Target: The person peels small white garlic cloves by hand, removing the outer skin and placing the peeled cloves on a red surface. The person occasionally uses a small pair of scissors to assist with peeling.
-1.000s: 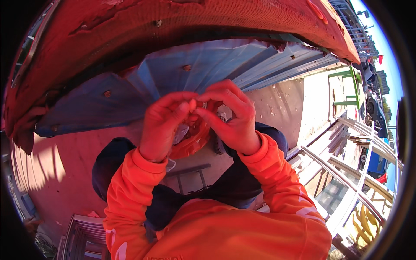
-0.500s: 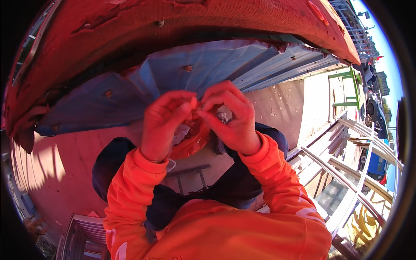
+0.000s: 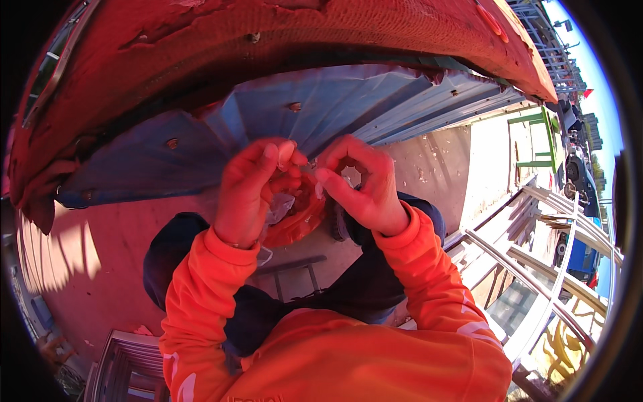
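My left hand (image 3: pixel 249 191) is raised above my lap, its fingers curled in a pinch. Facing it, my right hand (image 3: pixel 367 189) pinches with thumb and forefinger bent into a ring. A tiny pale thing shows between the two sets of fingertips, too small to name. Below them a red plastic bag (image 3: pixel 298 226) hangs or rests between my knees, with a clear crumpled plastic piece (image 3: pixel 280 206) at its mouth. My left fingers hide part of the bag.
A ribbed blue metal sheet (image 3: pixel 321 104) slopes right in front of my hands, under a worn red cover (image 3: pixel 301 33). White metal frames (image 3: pixel 536 268) are stacked at right, near a green stand (image 3: pixel 552 137). Grey frames (image 3: pixel 127 365) lie at lower left.
My hands have come slightly down and the fingertips have parted a little. The left hand has turned, its thumb now pointing up. The bag has stayed in place.
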A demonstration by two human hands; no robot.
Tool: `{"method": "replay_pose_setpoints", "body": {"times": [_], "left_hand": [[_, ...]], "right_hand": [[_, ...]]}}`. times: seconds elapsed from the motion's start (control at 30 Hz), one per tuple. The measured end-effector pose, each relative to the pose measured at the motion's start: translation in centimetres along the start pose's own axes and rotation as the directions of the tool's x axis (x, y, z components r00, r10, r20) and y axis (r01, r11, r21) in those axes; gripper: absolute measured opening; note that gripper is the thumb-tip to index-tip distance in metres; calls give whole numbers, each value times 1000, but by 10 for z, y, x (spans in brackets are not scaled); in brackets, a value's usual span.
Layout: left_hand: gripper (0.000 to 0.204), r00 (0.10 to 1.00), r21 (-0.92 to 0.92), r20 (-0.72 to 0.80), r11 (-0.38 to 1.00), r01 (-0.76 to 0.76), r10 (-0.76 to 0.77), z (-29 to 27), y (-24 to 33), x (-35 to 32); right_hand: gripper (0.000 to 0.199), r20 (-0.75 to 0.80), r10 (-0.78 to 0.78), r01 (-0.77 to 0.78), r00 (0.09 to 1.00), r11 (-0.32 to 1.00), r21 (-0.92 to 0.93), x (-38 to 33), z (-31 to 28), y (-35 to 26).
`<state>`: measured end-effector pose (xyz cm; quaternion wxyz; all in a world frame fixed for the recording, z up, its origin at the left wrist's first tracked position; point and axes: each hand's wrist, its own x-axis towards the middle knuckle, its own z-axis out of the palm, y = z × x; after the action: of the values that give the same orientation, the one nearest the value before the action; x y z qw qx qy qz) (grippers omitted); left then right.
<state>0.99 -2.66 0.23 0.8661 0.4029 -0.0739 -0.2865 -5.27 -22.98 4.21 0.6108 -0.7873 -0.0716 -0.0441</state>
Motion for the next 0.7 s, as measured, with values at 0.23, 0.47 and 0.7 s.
{"method": "replay_pose_setpoints", "body": {"times": [0.23,0.47,0.7], "left_hand": [[27,994,78,90,995,58,-65,4,-2,-2],[24,999,271,19,962,-43,39,8,-5,-3],[7,941,676,33,686,-269,337,18,-6,-9]], "right_hand": [[15,-102,-79,88,992,992,92,7,15,-1],[18,-55,64,-42,996,942,334,5,17,9],[25,-40,67,-52,997,953,300,4,16,5]]}}
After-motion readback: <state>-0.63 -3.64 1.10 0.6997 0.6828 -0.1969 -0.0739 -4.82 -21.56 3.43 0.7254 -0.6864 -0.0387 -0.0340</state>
